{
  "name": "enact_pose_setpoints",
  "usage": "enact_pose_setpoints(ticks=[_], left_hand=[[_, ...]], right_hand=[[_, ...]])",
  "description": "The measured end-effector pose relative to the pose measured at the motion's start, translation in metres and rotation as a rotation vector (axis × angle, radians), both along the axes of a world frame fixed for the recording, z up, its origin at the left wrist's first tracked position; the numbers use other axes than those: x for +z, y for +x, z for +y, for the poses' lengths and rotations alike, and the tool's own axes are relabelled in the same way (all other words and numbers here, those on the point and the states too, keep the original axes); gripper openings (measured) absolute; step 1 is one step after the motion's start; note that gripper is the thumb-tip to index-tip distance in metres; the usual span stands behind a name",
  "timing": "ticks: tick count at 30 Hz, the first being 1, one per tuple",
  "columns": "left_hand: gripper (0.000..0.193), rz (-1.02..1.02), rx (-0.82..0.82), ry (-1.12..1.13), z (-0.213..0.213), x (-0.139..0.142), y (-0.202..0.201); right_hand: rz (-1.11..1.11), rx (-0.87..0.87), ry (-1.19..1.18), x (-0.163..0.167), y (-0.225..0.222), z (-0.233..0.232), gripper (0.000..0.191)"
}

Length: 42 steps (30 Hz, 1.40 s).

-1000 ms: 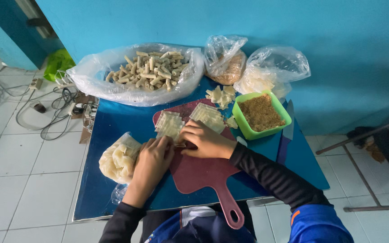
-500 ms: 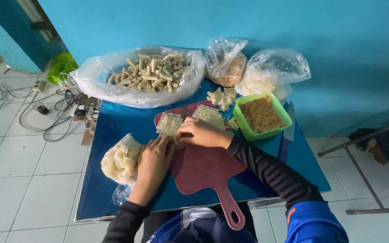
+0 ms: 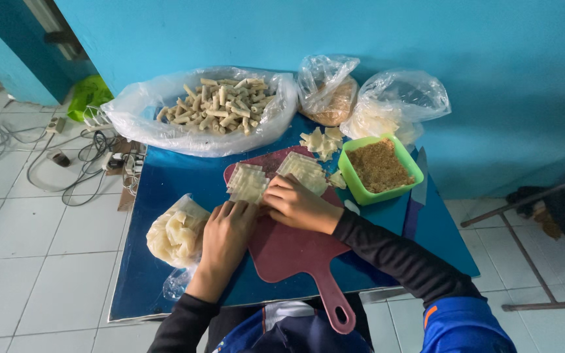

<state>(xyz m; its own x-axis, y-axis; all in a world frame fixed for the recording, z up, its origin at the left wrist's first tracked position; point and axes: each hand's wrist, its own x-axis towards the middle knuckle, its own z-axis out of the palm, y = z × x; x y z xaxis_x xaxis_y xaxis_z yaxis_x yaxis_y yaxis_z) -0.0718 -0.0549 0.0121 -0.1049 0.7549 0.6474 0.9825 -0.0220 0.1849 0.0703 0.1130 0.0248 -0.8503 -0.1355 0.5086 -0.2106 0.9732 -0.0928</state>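
The blue bench [image 3: 165, 189] carries a maroon paddle-shaped cutting board [image 3: 295, 252], handle toward the person. On it, the left hand [image 3: 225, 230] and right hand [image 3: 295, 204] press fingers-down, curled together (anything pinched is hidden), beside thin pale wrapper squares [image 3: 248, 182].

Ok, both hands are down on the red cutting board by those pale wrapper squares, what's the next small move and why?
Probably keep rolling forward: the left hand and right hand press together on the cutting board just below the wrapper squares, and finished rolls fill the big bag behind.
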Motion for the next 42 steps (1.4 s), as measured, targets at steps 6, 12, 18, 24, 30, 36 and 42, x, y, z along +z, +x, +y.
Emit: enact_pose_setpoints(ticks=[6,12,18,24,30,36,42], left_hand=[[0.007,0.075,0.067,0.004,0.004,-0.004,0.002],[0.013,-0.054,0.111,0.005,0.007,-0.004,0.001],[0.01,-0.251,0.116,-0.01,0.008,-0.002,-0.001],[0.009,0.018,0.209,-0.022,0.006,-0.003,0.004],[0.009,0.051,0.172,0.006,0.007,-0.012,0.007],[0.011,0.054,0.189,-0.04,0.01,-0.015,0.003],[0.029,0.238,0.243,-0.03,0.011,-0.017,0.007]], right_hand=[[0.02,-0.041,0.016,0.001,-0.007,0.001,0.024],[-0.027,-0.05,-0.027,0.004,-0.009,0.001,0.021],[-0.043,-0.105,0.045,0.003,-0.015,0.001,0.017],[0.046,-0.126,0.083,-0.002,-0.02,-0.001,0.018],[0.086,-0.167,0.086,-0.005,-0.012,-0.011,0.022],[0.052,-0.172,0.062,-0.005,-0.01,-0.006,0.027],[0.084,-0.201,0.108,-0.006,-0.017,-0.005,0.019]])
